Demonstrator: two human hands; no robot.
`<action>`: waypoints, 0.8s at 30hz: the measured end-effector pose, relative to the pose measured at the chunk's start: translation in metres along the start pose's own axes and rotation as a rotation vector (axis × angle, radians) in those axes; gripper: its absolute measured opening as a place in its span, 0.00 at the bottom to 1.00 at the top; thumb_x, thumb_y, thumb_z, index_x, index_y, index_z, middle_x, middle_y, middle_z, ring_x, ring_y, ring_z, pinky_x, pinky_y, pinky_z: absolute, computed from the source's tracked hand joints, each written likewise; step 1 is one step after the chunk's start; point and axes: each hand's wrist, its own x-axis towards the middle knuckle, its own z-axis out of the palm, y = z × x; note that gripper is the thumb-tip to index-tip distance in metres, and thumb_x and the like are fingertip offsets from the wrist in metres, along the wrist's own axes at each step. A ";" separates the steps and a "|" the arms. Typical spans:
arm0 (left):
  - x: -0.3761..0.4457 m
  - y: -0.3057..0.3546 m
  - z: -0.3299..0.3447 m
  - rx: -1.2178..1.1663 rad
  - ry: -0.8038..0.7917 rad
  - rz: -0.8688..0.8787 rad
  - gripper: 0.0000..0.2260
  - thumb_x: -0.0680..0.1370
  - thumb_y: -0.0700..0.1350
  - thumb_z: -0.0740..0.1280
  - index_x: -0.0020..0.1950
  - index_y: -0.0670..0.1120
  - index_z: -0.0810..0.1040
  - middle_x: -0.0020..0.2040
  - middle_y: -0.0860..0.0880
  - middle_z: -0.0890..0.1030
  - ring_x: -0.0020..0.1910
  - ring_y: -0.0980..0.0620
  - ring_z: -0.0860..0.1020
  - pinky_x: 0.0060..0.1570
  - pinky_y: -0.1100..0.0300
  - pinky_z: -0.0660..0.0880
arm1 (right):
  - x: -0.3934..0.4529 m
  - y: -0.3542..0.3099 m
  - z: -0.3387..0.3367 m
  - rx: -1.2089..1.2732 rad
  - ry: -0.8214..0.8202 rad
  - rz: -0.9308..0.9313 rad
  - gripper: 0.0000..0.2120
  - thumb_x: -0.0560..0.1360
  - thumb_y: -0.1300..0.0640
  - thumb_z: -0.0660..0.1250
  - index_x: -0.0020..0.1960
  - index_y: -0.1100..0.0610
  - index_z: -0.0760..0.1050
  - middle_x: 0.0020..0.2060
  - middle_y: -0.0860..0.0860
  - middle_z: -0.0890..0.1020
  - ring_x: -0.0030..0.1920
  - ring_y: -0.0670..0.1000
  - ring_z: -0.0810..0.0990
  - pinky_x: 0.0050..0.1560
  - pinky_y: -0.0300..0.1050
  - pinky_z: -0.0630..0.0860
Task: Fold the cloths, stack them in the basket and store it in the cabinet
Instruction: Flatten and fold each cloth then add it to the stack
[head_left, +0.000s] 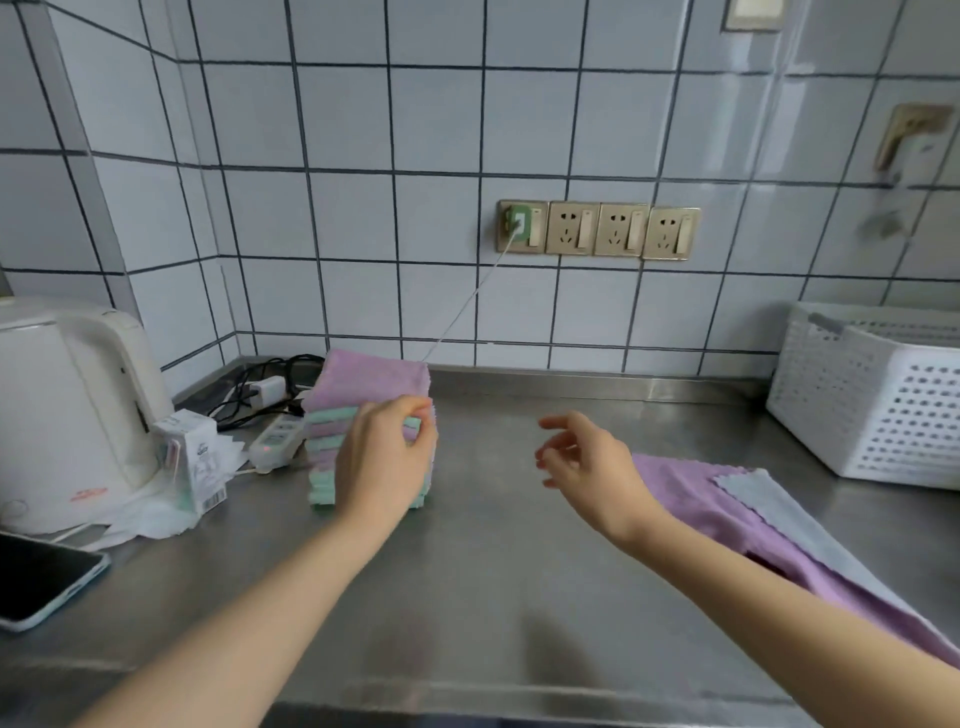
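A stack of folded pink and mint cloths (358, 395) stands on the steel counter, left of centre. My left hand (382, 457) is at the stack's front right side, thumb and fingers pinching a cloth edge near the top. My right hand (582, 457) hovers over the counter to the right of the stack, fingers loosely curled and holding nothing. An unfolded pink cloth (727, 525) lies flat at the right, with a pale blue cloth (769, 504) on top of it. The white perforated basket (872, 400) sits at the far right against the wall.
A white kettle (67, 410) stands at the far left with a small carton (195, 457) and crumpled wrappers beside it. A phone (41, 577) lies near the left edge. A power strip, charger and cables (270, 400) sit behind the stack. Wall sockets (597, 228) are above.
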 end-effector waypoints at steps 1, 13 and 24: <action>-0.014 0.016 0.013 -0.034 -0.023 0.013 0.07 0.74 0.47 0.68 0.51 0.53 0.81 0.46 0.50 0.83 0.48 0.48 0.79 0.45 0.52 0.76 | -0.017 0.008 -0.020 -0.046 0.026 -0.013 0.13 0.75 0.62 0.60 0.57 0.51 0.73 0.40 0.47 0.82 0.43 0.47 0.82 0.48 0.48 0.81; -0.124 0.139 0.150 -0.184 -0.617 0.317 0.12 0.75 0.45 0.65 0.57 0.50 0.80 0.54 0.53 0.81 0.55 0.51 0.76 0.55 0.56 0.73 | -0.132 0.113 -0.161 -0.679 0.044 0.023 0.07 0.75 0.57 0.65 0.51 0.51 0.79 0.47 0.46 0.79 0.51 0.49 0.76 0.50 0.44 0.74; -0.135 0.170 0.200 0.045 -0.849 0.485 0.25 0.78 0.49 0.62 0.74 0.53 0.62 0.70 0.53 0.69 0.66 0.48 0.69 0.65 0.53 0.67 | -0.155 0.164 -0.182 -0.722 -0.031 0.156 0.11 0.73 0.63 0.63 0.53 0.52 0.73 0.49 0.47 0.71 0.48 0.52 0.76 0.45 0.42 0.73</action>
